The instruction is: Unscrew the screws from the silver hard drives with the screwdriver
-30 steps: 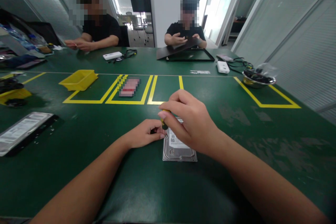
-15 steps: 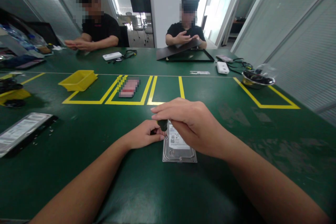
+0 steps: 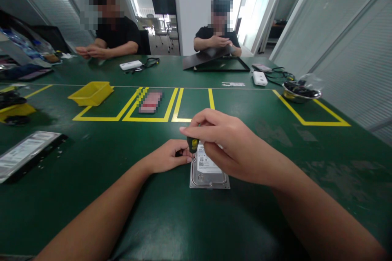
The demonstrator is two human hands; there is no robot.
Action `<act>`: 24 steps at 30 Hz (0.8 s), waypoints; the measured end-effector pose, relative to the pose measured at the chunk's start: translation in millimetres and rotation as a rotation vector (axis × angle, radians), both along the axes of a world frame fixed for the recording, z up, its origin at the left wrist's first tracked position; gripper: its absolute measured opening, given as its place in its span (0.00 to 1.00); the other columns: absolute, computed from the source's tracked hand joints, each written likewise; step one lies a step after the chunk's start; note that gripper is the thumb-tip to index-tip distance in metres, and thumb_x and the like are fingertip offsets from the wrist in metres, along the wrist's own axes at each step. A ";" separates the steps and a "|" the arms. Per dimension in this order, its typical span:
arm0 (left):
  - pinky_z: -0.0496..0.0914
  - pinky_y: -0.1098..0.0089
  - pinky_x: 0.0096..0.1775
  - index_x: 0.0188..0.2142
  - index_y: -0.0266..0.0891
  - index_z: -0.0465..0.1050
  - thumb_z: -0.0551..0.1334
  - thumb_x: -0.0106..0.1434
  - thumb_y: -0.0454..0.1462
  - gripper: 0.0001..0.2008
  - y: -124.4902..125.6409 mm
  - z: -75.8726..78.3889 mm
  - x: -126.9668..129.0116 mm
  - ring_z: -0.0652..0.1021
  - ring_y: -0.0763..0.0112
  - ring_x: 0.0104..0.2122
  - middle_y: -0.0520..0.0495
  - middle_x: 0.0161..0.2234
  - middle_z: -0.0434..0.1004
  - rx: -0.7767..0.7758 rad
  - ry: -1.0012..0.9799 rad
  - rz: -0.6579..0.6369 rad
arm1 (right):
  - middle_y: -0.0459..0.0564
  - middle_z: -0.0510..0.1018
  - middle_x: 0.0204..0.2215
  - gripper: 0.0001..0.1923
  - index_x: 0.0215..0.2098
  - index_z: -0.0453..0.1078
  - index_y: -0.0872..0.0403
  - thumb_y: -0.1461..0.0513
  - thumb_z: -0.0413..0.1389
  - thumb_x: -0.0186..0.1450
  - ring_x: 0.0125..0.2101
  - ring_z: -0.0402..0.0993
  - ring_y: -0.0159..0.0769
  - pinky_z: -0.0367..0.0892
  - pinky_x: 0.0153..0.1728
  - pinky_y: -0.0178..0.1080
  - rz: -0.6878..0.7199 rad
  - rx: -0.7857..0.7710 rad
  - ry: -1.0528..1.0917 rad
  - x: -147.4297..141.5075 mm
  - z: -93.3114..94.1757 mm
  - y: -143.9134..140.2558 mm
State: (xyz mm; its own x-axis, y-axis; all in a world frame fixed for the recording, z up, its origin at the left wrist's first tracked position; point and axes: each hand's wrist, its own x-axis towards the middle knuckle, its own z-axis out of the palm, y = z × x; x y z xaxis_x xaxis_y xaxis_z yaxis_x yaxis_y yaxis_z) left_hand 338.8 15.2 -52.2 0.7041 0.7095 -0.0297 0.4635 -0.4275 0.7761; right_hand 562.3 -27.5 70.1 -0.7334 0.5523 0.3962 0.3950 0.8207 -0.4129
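Note:
A silver hard drive (image 3: 210, 179) with a white label lies flat on the green table in front of me. My left hand (image 3: 169, 156) is closed at the drive's left edge, thumb and fingertips pinched against it close to the screwdriver. My right hand (image 3: 228, 142) is above the drive and hides its upper right part. Thumb and fingers of that hand grip the dark handle of a short screwdriver (image 3: 192, 144) with a yellow mark. The handle is upright over the drive's left side; its tip is hidden by my left fingers.
Another hard drive (image 3: 29, 153) lies at the left, with small screws (image 3: 59, 153) beside it. Farther back are a yellow bin (image 3: 92, 94), a pink phone-like item (image 3: 150, 102) and yellow tape outlines. A metal bowl (image 3: 301, 96) stands at the right. Two people sit across the table.
My right hand's fingers have curled from a flatter pose over the screwdriver's top into a grip around its handle, whose yellow mark now shows. My left hand and the drive stay in place.

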 end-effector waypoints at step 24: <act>0.66 0.69 0.34 0.32 0.36 0.71 0.61 0.64 0.44 0.12 0.3 1.2 0.8 0.72 0.68 0.31 0.50 0.30 0.72 0.055 0.034 0.017 | 0.51 0.77 0.46 0.18 0.47 0.73 0.57 0.73 0.46 0.66 0.48 0.70 0.36 0.64 0.52 0.41 0.033 0.061 0.082 -1.1 -3.6 1.9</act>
State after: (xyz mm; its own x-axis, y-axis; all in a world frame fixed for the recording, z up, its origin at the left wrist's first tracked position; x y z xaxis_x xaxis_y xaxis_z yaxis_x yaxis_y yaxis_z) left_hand 339.6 15.5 -51.0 0.6911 0.7227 -0.0134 0.4965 -0.4611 0.7354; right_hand 561.2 -25.6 66.5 -0.7147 0.5014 0.4876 0.3345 0.8573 -0.3914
